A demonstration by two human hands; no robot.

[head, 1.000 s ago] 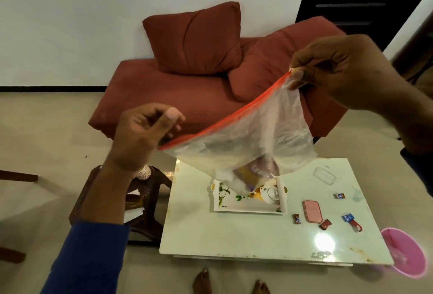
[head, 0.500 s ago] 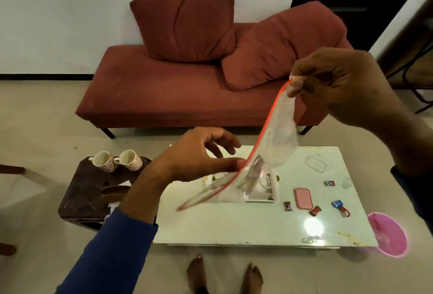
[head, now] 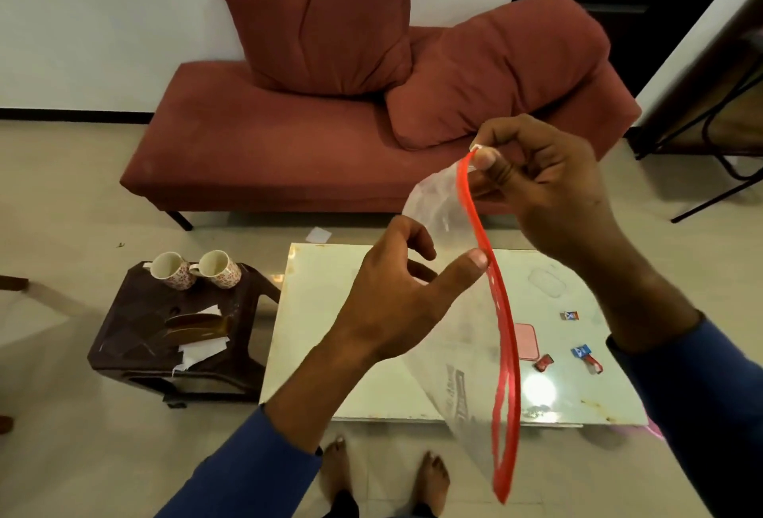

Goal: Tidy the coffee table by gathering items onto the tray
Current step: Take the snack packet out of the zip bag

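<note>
Clear plastic zip bag with red seal strip hangs in air above pale rectangular coffee table, between viewer and table. Right hand at bag's top end; left hand left of strip, thumb touching it. On table right part: pink flat rectangular case, small candy wrappers right of it. Dark plastic stool left of table, two patterned ceramic cups at its far edge. Red fabric couch behind table, two cushions on it.

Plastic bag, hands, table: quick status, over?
Right hand pinches zip bag at red seal's top; left hand thumb touches the seal. Candies loose on coffee table. Tray hidden.
</note>
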